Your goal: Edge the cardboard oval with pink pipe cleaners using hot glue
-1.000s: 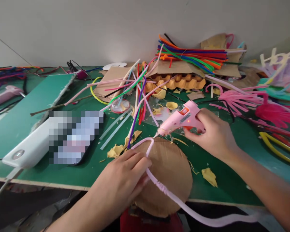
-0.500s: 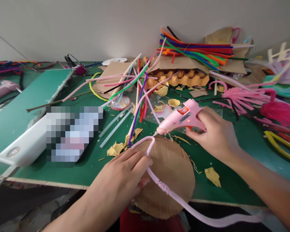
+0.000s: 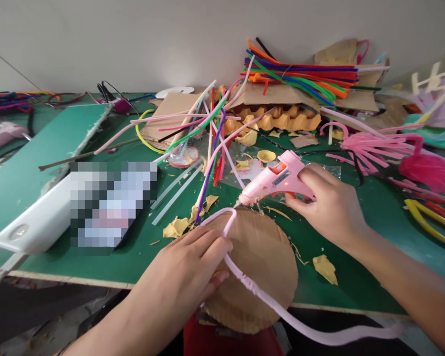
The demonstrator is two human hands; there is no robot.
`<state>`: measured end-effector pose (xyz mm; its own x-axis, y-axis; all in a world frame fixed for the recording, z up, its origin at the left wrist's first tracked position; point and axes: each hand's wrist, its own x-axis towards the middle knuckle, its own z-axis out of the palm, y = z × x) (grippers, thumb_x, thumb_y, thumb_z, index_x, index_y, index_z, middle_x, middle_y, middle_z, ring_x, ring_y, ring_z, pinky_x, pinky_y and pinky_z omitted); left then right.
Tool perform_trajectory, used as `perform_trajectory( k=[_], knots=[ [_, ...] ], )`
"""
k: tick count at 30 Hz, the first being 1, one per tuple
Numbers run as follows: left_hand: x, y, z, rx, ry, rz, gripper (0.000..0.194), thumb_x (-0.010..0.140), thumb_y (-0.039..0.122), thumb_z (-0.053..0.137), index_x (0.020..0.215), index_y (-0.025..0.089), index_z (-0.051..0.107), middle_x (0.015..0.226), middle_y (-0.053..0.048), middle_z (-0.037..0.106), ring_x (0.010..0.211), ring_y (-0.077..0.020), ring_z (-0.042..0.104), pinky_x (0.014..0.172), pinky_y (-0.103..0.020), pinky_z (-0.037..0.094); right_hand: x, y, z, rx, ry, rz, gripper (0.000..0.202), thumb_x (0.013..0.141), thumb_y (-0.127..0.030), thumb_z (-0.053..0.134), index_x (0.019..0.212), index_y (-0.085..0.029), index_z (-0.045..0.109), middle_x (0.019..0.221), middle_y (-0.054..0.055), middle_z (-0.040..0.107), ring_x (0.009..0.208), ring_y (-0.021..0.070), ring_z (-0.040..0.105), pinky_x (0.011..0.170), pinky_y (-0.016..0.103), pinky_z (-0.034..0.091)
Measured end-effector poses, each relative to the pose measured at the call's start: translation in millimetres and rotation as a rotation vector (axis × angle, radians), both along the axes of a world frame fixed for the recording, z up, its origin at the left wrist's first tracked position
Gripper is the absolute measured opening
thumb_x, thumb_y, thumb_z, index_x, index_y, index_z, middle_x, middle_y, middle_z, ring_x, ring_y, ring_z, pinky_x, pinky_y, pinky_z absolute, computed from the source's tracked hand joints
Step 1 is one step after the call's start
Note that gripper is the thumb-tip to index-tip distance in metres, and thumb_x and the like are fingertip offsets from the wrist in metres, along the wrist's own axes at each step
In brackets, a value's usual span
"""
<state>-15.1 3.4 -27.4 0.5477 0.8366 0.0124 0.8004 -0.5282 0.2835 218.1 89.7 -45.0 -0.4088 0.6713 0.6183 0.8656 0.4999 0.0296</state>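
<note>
The orange-brown egg carton (image 3: 289, 119) sits at the back of the green tabletop (image 3: 350, 282), partly under cardboard sheets (image 3: 278, 97), with a large yellow scrap (image 3: 246, 137) at its front edge. Left of it lies a small round red-rimmed dish (image 3: 184, 157) with pale material inside, too unclear to name. At the far right, a turquoise piece (image 3: 428, 134) has pale purple and pink material on it; whether it is a container I cannot tell.

The left hand (image 3: 187, 262) is nearly closed, fingers curled on a pale pink strip (image 3: 250, 284) over the cardboard disc (image 3: 263, 257). The strip bends in a narrow loop near the disc's top edge, then runs down across it to the right. The right hand (image 3: 330, 202) is wrapped around the grip of a pink glue gun (image 3: 270, 180), its nozzle just beside the loop — contact I cannot tell.

Crossed colored stems (image 3: 217, 133) lie behind the loop, their lower ends close to it — the nearest clutter. Two clear sticks (image 3: 176, 193), a phone (image 3: 118, 207) and a white device (image 3: 40, 217) lie to the left, a yellow flake (image 3: 325, 269) right of the disc
</note>
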Motion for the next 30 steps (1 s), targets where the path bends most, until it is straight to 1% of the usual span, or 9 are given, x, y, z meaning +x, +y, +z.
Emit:
perform_trajectory(
  k=[4,13,19,24,30],
  knots=[
    [0.1,-0.5,0.5,-0.005,0.002,-0.003,0.021,0.069,0.006,0.048,0.083,0.019,0.055,0.096,-0.006,0.066,0.088,-0.0215,0.063,0.070,-0.033,0.056,0.0,-0.3,-0.5,-0.022,0.011,-0.007,0.007,0.072,-0.022,0.051,0.077,-0.019,0.054,0.078,0.004,0.061,0.062,0.0150,0.057,0.044,0.024,0.038],
    [-1.7,-1.2,-1.9,0.018,-0.008,-0.010,0.023,0.071,0.006,0.044,0.086,0.019,0.055,0.099,-0.007,0.065,0.090,-0.0215,0.062,0.070,-0.032,0.055,1.0,-0.4,0.0,-0.076,0.037,-0.011,0.009,0.072,-0.023,0.050,0.079,-0.019,0.055,0.078,0.004,0.060,0.063,0.0155,0.056,0.046,0.025,0.039],
    [-2.7,-2.3,-2.4,0.029,-0.033,-0.017,0.018,0.073,0.008,0.046,0.086,0.018,0.055,0.098,-0.008,0.065,0.087,-0.0226,0.063,0.067,-0.033,0.056,1.9,-0.3,0.4,-0.046,0.021,0.015,0.009,0.072,-0.021,0.050,0.079,-0.018,0.055,0.077,0.004,0.060,0.064,0.0158,0.057,0.045,0.025,0.038],
    [-2.9,-2.2,-3.0,0.023,-0.013,-0.017,0.014,0.074,0.010,0.050,0.085,0.018,0.054,0.099,-0.008,0.065,0.087,-0.0222,0.063,0.067,-0.032,0.055,2.1,-1.0,0.8,-0.027,0.001,-0.002,0.008,0.073,-0.021,0.050,0.079,-0.019,0.054,0.076,0.004,0.060,0.062,0.0155,0.056,0.044,0.024,0.036],
    [-2.3,-1.0,-2.6,0.017,-0.007,-0.012,0.019,0.072,0.008,0.050,0.086,0.019,0.053,0.099,-0.007,0.065,0.089,-0.0215,0.062,0.068,-0.031,0.055,2.9,-0.3,0.5,-0.035,-0.024,-0.022,0.010,0.072,-0.022,0.051,0.080,-0.019,0.055,0.077,0.004,0.060,0.060,0.0146,0.055,0.043,0.024,0.036]
  ],
)
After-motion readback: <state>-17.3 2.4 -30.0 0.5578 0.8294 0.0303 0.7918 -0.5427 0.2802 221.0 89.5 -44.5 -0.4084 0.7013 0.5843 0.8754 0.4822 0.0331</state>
